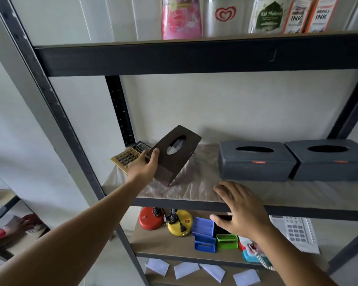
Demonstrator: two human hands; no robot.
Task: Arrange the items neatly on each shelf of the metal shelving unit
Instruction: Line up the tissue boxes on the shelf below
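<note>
Head view, looking forward and down at the metal shelving unit (50, 112), whose middle shelf (298, 195) carries a crinkled clear liner. Two grey tissue boxes (256, 162) and (329, 159) sit side by side at the right, touching, fronts flush with each other. The brown tissue box (174, 155) is tilted over the left part of the shelf, one lower corner at or just above the liner; contact cannot be judged from this angle. The left hand (147, 166) grasps that box by its near end, thumb on the slotted top face. The right hand (242, 209) is released, fingers spread, its fingertips over the shelf's front edge, holding nothing. A gold calculator (128, 155) lies behind the left hand, near the rear post.

Step in hand, as judged: setting the brown box down in line with the grey pair. To do it well, level the box before lowering, turn its long side parallel to the shelf front, place it beside the left grey box, and avoid bunching the liner or nudging the calculator.
</note>
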